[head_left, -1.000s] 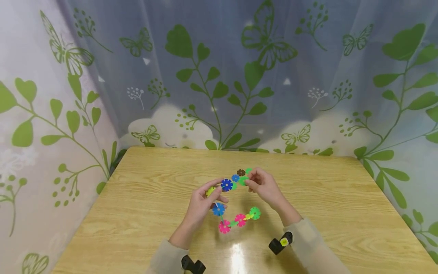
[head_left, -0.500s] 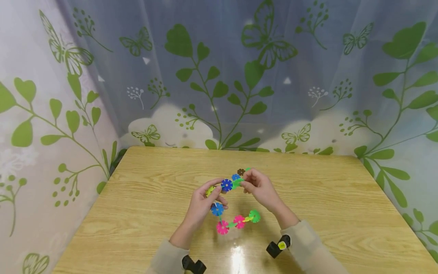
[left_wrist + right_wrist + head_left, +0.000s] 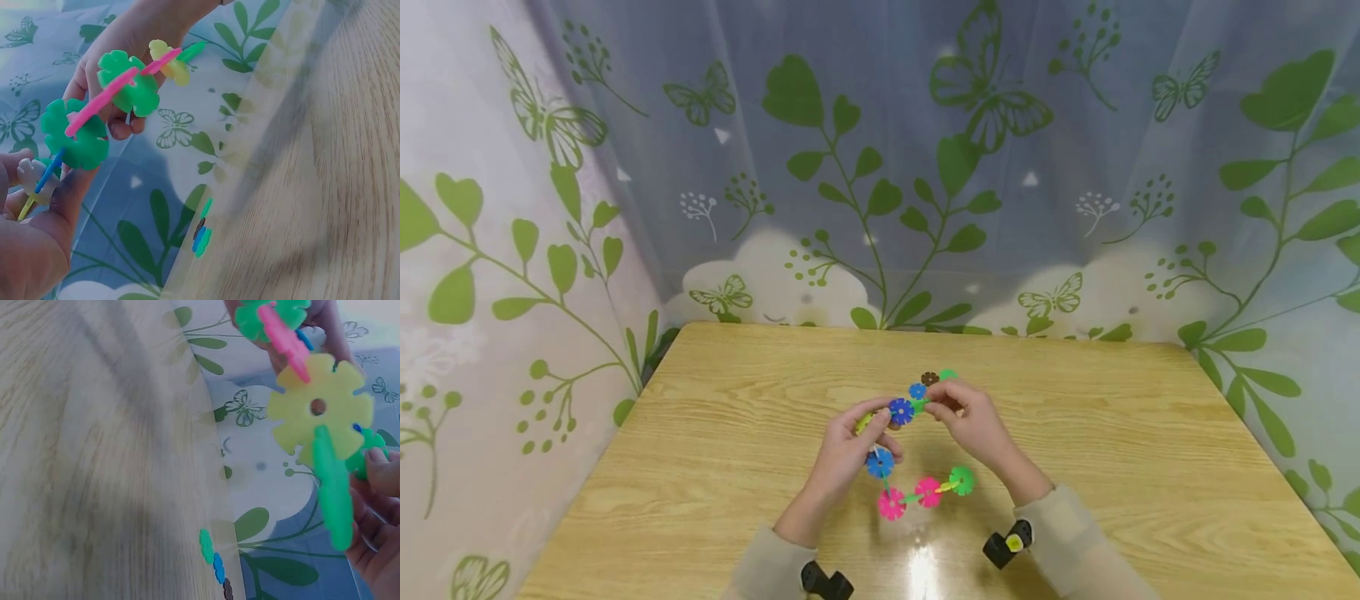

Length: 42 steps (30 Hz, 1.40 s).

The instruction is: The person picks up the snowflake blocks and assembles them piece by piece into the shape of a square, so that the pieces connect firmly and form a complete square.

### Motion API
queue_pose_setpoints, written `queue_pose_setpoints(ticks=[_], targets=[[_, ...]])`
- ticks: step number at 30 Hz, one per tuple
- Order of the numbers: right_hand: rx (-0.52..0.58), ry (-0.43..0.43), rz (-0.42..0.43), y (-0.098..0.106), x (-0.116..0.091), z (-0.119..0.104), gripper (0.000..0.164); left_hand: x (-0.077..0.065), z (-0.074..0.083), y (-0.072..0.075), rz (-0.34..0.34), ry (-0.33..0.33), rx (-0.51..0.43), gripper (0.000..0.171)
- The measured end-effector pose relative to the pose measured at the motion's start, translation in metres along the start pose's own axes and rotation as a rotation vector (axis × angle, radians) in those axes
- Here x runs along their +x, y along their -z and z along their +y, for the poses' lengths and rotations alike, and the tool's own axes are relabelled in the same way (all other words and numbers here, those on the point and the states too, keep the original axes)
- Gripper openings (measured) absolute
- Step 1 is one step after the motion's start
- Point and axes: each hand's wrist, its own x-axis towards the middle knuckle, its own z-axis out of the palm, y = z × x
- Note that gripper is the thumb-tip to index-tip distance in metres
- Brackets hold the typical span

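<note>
A curved chain of slotted plastic snowflake discs hangs from my left hand (image 3: 842, 450), whose thumb and fingers pinch it near a yellow disc (image 3: 864, 423). At its upper end a dark blue disc (image 3: 902, 411) faces up beside a green disc (image 3: 918, 406). My right hand (image 3: 977, 421) pinches this green disc between thumb and fingertips, close against the dark blue one. The chain's lower run has a light blue disc (image 3: 880, 462), pink discs and an end green disc (image 3: 961, 481). In the right wrist view, a large yellow disc (image 3: 337, 394) partly blocks the hands.
Loose discs lie on the wooden table (image 3: 737, 467) beyond the hands: a blue disc (image 3: 917, 390), a brown disc (image 3: 930, 378) and a green disc (image 3: 948, 374). The left wrist view shows another green disc (image 3: 203, 244) among them. A patterned curtain (image 3: 880, 208) borders the table's back.
My right hand has moved slightly left and toward me, bringing its fingertips up to the green disc beside the dark blue one. My left hand stays nearly still, and the chain's lower run swings slightly.
</note>
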Motion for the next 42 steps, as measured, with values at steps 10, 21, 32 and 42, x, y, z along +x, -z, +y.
queue_pose_setpoints(ticks=[10,21,32,42], targets=[[-0.088,0.319,0.143,-0.013,-0.001,-0.006,0.019,0.003,-0.005,-0.001,-0.074,-0.001,-0.003,0.034],[-0.024,0.24,0.118,-0.003,-0.005,-0.03,0.016,0.008,-0.027,0.002,-0.093,0.02,0.047,0.04],[0.032,0.257,0.039,0.006,0.0,-0.024,0.018,0.009,-0.013,0.007,-0.151,-0.024,0.124,0.039],[0.017,0.257,-0.057,0.004,-0.002,-0.022,0.017,0.011,0.014,0.007,-0.215,0.001,0.148,0.038]])
